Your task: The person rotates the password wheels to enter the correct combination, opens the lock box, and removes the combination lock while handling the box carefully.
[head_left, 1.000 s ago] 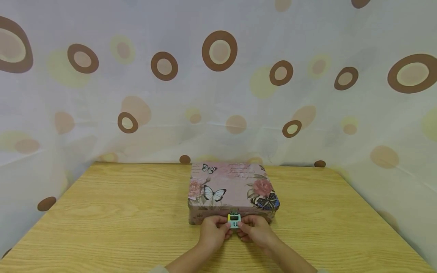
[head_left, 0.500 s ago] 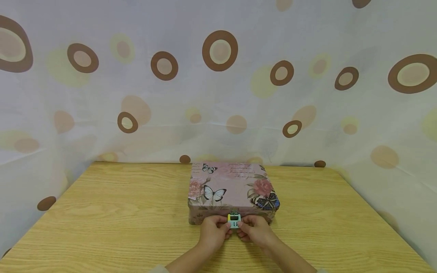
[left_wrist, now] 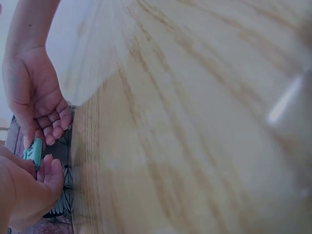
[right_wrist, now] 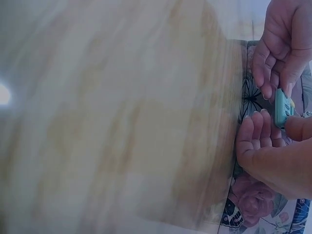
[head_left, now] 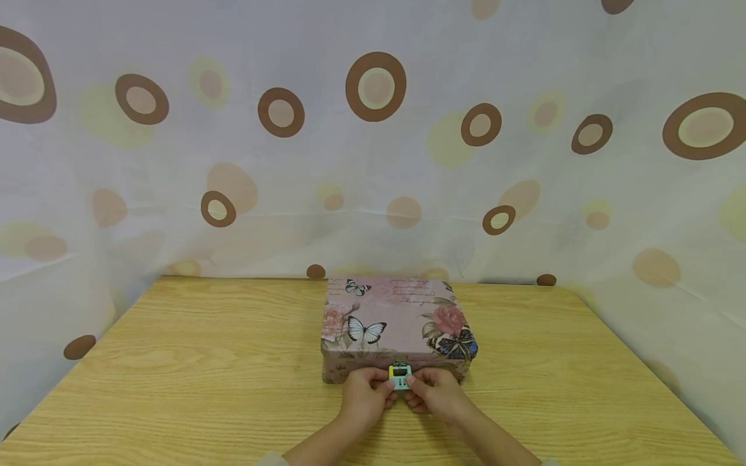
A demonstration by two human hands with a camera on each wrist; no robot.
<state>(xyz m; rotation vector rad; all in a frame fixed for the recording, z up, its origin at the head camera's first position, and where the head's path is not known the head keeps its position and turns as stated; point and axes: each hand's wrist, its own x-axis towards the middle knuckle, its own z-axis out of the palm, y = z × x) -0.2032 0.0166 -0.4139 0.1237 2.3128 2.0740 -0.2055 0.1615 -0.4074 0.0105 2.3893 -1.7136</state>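
Observation:
A small teal combination padlock (head_left: 399, 382) with a yellow part at its upper left hangs at the front clasp of a pink tin box (head_left: 396, 323). My left hand (head_left: 362, 398) pinches the padlock's left side between thumb and fingers. On the opposite side, my right hand (head_left: 441, 393) pinches it too, its thumb over the front near the number dials. From the right wrist view, the padlock (right_wrist: 282, 109) shows between both sets of fingertips; its digits are too small to read. The box lid is down, printed with butterflies and roses.
The box stands near the back middle of a light wooden table (head_left: 204, 369). Behind and beside the table hangs a pale curtain (head_left: 326, 162) with brown and yellow circles. Bare wood extends left and right of the box.
Both hands keep their places on the padlock. The right thumb shifts very slightly on its front; the box stays still.

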